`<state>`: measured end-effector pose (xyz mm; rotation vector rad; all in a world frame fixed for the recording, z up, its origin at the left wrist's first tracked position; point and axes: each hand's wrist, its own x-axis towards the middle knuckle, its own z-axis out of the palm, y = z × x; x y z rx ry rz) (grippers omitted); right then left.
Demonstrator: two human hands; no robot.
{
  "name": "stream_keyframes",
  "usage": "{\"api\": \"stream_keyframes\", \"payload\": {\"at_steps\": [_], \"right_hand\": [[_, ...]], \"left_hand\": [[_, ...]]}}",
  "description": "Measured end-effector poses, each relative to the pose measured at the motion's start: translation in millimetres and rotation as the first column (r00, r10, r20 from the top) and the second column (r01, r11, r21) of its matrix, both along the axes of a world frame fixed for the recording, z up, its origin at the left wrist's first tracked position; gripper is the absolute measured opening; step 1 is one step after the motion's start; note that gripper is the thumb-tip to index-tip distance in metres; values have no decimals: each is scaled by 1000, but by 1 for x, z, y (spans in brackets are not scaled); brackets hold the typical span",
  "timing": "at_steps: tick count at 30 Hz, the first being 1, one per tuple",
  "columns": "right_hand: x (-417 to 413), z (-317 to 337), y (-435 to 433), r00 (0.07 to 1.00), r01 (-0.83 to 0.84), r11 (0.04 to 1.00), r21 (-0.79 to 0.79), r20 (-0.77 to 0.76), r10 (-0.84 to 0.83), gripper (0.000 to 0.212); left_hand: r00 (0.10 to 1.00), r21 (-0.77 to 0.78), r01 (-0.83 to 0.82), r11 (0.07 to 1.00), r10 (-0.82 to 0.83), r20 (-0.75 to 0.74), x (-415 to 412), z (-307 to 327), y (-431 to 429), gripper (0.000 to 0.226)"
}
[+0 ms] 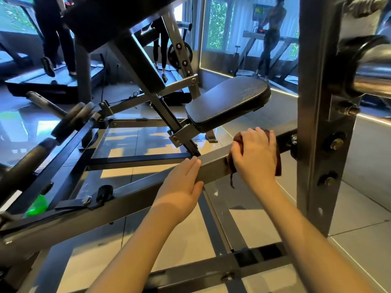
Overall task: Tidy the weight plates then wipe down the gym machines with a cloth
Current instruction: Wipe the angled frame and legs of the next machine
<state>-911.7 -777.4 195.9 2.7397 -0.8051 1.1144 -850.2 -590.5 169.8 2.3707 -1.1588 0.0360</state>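
Right hand curled over a dark red cloth, palm down, clamping it against the top and near face of the grey square beam. Cloth sits close to where that beam bolts into the upright post; a frayed tail hangs below the beam. Left hand lies flat on the same beam, fingers straight and together, holding nothing. Hands near each other, not touching, bare steel between them.

My reading: the left hand is a brace, steadying the lean toward the frame while staying out of the wiping lane. The right hand wraps rather than pats so the cloth covers two faces of the beam in one pass. Wiping stage, I judge. Two dark weight plates sit on a loading sleeve at far left, well apart from both hands.

Seat pad hangs above and behind the cloth. Green object low at left, too blurred for me to name. People on treadmills behind. From my end I'd watch the bolt heads at the post, where the cloth's tail could snag.
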Motion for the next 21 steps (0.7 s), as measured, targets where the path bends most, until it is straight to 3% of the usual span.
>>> {"api": "stream_keyframes", "payload": {"at_steps": [3, 6, 8, 12, 18, 21], "right_hand": [[7, -19, 26, 986, -166, 984, -64, -7, 166, 34], [-3, -13, 17, 925, -368, 919, -141, -160, 346, 40], [-10, -4, -2, 936, -338, 926, -166, -160, 313, 45], [-6, -18, 2, 985, -158, 983, -90, 56, 163, 43], [-3, -33, 6, 936, -327, 900, -290, 31, 350, 27], [-7, -35, 9, 927, -337, 898, -284, 65, 368, 37]], "left_hand": [[1000, -9, 7, 1000, -7, 27, 0, 0, 1, 58], [1000, -8, 14, 1000, -14, 23, 1, 1, 2, 57], [1000, 9, 15, 1000, -15, 10, 1, 1, 2, 57], [1000, 6, -10, 1000, 10, 11, 0, 0, 0, 57], [999, -6, -51, 999, 51, -1, -4, 2, -7, 56], [997, 11, -74, 997, 74, 4, -10, 5, -12, 56]]}}
